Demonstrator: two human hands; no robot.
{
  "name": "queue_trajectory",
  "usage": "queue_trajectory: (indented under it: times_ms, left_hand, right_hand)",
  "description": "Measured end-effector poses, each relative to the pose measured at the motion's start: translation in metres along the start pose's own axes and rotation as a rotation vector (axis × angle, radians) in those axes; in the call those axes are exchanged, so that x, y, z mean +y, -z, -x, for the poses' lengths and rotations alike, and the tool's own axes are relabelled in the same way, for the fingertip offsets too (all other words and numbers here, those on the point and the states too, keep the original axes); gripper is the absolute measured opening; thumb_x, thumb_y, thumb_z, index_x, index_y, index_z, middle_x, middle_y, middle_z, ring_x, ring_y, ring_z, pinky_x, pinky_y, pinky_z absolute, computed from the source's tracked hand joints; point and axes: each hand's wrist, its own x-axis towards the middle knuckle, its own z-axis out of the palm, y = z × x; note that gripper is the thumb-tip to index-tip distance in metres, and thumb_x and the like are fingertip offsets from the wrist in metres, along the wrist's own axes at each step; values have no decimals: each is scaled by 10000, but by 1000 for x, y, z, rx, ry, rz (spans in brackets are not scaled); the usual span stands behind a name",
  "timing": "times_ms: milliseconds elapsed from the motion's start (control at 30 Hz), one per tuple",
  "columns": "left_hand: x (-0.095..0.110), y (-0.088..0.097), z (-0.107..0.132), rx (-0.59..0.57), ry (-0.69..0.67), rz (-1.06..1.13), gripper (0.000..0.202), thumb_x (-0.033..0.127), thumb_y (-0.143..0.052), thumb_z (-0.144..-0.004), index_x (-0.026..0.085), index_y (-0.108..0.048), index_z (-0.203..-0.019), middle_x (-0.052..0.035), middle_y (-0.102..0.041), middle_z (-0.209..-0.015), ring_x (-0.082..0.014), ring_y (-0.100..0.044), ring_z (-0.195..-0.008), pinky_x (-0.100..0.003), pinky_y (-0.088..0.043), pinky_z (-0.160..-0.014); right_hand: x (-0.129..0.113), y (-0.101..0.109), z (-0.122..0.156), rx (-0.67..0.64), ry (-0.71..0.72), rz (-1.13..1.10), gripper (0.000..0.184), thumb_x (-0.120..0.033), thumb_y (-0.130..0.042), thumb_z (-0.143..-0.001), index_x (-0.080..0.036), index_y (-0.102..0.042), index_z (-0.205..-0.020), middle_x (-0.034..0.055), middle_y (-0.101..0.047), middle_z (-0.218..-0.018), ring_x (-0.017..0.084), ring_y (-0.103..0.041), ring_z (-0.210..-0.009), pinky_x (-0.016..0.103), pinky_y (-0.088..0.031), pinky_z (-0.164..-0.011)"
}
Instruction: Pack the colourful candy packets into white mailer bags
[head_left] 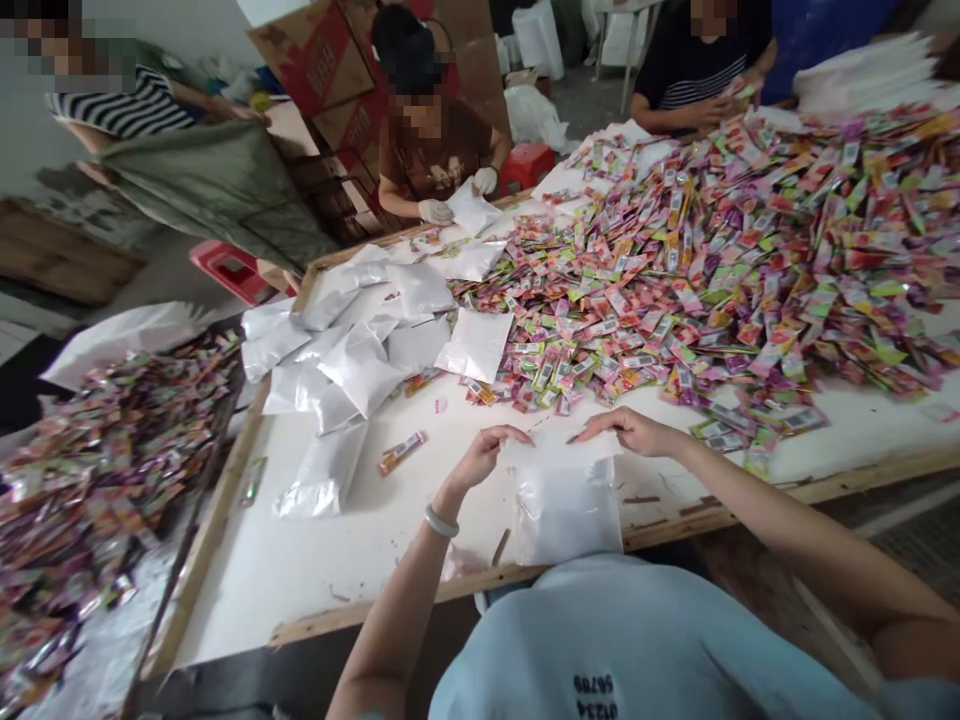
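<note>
Head view:
Left hand: pinches the top left corner of the white bag.
Right hand: grips its top right corner.
White bag: flat on the table, just below both hands.
Sachet heap: beyond the right hand.
</note>
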Motion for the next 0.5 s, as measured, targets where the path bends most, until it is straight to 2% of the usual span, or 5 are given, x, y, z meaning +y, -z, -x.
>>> queue_trajectory:
  times_ms: [133,267,333,400,500]
  left_hand:
    - [-5,14,-6,-138,29,-27,322,409,-595,-900,174,-803,-828,-96,-740,-771,-154,-602,-561,-267,-503,-519]
    - [-12,23,-7,-156,27,-112,493,510,-496,-954,149,-771,-762,-118,-726,-714,-199,-673,-616,-306,-568,-579]
    - [-12,19,-7,-65,16,-191,548,558,-462,-987,138,-743,-775,-107,-706,-694,-213,-690,-660,-330,-589,-629]
    - [-8,7,-8,106,-10,-276,501,569,-495,-996,132,-730,-933,-101,-715,-788,-230,-703,-768,-372,-602,-731]
    - [4,-18,-11,349,-144,-553,511,578,-656,-930,140,-671,-1193,-146,-733,-1009,-284,-708,-979,-455,-569,-921]
  right_hand:
    - [10,4,3,-48,-87,-51,278,-295,-592,-825,-171,-819,-928,97,-807,-1011,211,-719,-949,341,-538,-883]
    - [19,7,9,-82,-198,-270,406,-494,-580,-859,-153,-784,-943,96,-766,-972,193,-669,-838,310,-509,-768]
    - [20,3,8,-63,-217,-286,528,-630,-538,-894,-150,-756,-918,91,-738,-938,185,-642,-805,303,-489,-737]
    - [16,-7,4,16,-180,-136,532,-689,-617,-861,-165,-676,-793,44,-676,-830,157,-576,-739,280,-447,-691]
    - [7,-25,0,185,-74,105,482,-590,-807,-758,-200,-526,-737,-38,-549,-745,114,-465,-676,251,-394,-645]
